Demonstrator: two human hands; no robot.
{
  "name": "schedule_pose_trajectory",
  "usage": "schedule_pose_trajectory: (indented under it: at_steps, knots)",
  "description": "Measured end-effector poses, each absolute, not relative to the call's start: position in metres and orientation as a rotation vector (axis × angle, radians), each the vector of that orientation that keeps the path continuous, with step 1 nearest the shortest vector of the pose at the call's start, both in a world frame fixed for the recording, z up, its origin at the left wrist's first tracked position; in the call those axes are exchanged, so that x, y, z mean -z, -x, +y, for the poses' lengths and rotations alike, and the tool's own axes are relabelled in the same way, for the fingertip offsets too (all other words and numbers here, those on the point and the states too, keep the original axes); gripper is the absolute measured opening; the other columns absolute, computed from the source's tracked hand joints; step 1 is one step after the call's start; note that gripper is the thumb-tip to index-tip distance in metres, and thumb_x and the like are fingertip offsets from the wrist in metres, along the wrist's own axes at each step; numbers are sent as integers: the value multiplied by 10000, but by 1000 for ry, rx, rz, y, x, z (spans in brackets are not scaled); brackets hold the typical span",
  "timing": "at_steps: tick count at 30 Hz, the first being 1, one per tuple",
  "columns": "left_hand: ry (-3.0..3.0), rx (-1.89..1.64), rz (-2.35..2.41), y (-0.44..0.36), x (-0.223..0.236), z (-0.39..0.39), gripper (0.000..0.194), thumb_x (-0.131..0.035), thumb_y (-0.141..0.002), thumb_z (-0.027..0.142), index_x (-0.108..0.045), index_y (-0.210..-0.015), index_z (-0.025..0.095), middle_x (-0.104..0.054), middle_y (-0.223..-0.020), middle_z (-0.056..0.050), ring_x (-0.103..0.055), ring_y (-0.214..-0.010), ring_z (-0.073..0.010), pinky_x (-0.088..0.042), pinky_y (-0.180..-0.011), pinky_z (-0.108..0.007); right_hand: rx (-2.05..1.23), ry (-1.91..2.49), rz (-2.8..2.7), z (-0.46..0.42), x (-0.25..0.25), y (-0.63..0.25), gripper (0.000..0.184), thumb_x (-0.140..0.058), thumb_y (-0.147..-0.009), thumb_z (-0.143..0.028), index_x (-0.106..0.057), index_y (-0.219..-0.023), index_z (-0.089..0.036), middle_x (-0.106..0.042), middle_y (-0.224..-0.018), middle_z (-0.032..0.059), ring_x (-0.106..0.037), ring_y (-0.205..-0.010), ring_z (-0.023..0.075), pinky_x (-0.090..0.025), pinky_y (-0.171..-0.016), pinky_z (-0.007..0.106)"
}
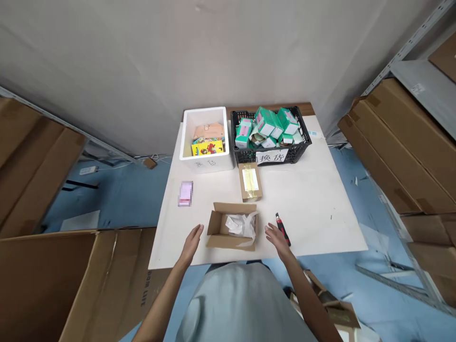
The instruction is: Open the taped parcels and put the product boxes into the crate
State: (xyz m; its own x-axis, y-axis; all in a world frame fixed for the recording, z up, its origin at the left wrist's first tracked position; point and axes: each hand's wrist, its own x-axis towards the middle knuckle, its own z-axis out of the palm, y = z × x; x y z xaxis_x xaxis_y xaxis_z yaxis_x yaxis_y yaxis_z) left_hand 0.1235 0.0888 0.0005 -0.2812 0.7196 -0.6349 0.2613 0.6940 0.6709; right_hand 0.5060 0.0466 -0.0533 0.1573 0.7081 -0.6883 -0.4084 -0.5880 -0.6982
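Observation:
An opened cardboard box [231, 242] stands on the white table right in front of me, its flaps spread and crumpled white paper [240, 225] inside. To the left of the box is my left hand [192, 242], fingers stretched out, apart from the cardboard. On the other side, my right hand [277, 237] hovers beside the box with fingers extended, holding nothing. Close by that hand lies a red and black utility knife [283, 229]. Behind the open box sits a taped small carton [250, 182] with a white label.
A white foam box [206, 164] with colourful packages and a black crate [302, 147] full of green-and-white boxes stand at the table's back. A blurred pink item [185, 194] lies left. Large cartons [121, 280] flank the table.

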Motion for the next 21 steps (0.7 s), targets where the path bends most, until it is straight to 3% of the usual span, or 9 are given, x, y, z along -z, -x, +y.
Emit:
schedule_pose_trajectory:
  at_steps: [4,9,15,21]
  knots:
    - [-800,-586,1706,-137,4,112,880,-571,-1017,838,-526,-1660,238,-389,-1863,-207,-438,-1710,-373,-469,-1333,-497,-1447,1556,-484,51,32,-469,689,-984,-705,-673,-826,-1232,-259,-840,-1368,125,-717,-1431,314,-541,-1262,559]
    - [-803,-454,1418,-140,-7,132,800,-519,-1050,828,-587,-1596,248,-547,-1763,-188,-538,-1618,-371,-526,-1253,-534,-1288,1528,-640,53,11,-421,616,-844,-879,-717,-818,-1309,-278,-862,-1341,78,-695,-1446,269,-523,-1265,527]
    - [-1001,-378,1244,-118,-20,108,819,-581,-998,892,-634,-1528,270,-596,-1728,-160,-578,-1571,-360,-556,-1199,-480,-1101,1586,-516,-16,9,-381,716,-898,-802,-762,-863,-1280,-229,-825,-1449,122,-661,-1510,337,-426,-1360,573]
    - [-1177,-185,1006,-162,-17,76,810,-627,-978,888,-664,-1515,283,-601,-1732,-135,-558,-1599,-374,-552,-1221,-505,-839,1605,-259,-131,8,-371,945,-870,-762,-881,-823,-1445,-230,-694,-1646,116,-583,-1605,393,-404,-1392,557]
